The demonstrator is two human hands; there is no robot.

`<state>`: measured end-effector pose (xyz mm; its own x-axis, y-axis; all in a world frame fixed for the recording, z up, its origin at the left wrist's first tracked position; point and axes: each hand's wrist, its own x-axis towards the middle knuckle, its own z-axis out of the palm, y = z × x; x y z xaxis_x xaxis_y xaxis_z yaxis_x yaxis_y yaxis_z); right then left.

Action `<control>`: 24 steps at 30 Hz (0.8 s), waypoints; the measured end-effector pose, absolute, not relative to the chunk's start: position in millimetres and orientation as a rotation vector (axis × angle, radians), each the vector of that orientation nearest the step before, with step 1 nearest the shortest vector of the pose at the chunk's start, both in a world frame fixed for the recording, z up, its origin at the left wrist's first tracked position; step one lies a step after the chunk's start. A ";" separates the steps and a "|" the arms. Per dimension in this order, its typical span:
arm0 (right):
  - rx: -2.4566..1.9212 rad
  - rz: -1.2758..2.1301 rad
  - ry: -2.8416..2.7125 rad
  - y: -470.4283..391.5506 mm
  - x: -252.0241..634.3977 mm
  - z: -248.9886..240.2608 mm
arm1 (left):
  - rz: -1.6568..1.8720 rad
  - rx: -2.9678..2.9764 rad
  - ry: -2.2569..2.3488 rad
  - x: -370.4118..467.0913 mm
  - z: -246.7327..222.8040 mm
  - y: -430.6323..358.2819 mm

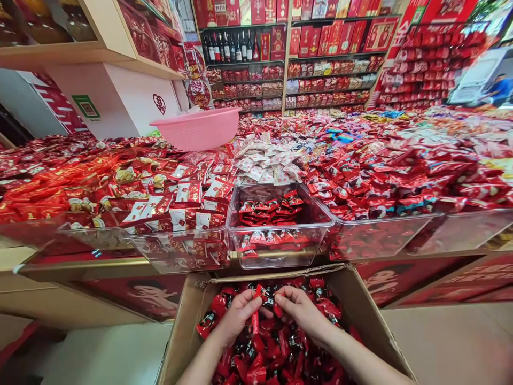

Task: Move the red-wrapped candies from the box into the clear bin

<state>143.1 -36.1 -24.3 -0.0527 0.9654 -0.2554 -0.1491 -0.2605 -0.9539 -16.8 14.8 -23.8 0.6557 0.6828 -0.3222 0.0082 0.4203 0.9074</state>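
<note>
Both of my hands are over a cardboard box (395, 342) full of small red-and-black wrapped candies (256, 347). Between my fingertips is one red-and-black candy packet (266, 295). My left hand (240, 313) pinches its left end, and another red packet hangs just below those fingers. My right hand (300, 310) pinches at the right end. Directly beyond the box stands a clear plastic bin (280, 256), partly filled with red packets (272, 214) lying in rows.
Heaped bins of red-and-white packets (180, 208) flank the clear bin on the left, red packets (380, 187) on the right. A pink plastic basket (200, 128) rests on the heap behind. Shelves (248, 64) with bottles and gift boxes line the back. A person (500, 90) is at far right.
</note>
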 end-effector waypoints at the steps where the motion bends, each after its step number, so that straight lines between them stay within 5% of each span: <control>1: -1.263 1.493 -0.987 -36.3 143.1 -24.7 | 0.482 1.071 0.767 -16.9 -24.0 15.0; 8: -1.382 1.394 -1.101 -33.4 145.0 -27.9 | 0.433 1.175 0.723 -18.0 -23.4 15.7; 14: -1.591 0.757 -1.491 -37.8 144.8 -26.1 | 0.456 1.514 0.893 -16.2 -41.3 11.9; 24: -1.553 1.023 -1.516 -39.4 135.9 -48.3 | 0.336 1.816 0.844 -13.4 -28.3 2.4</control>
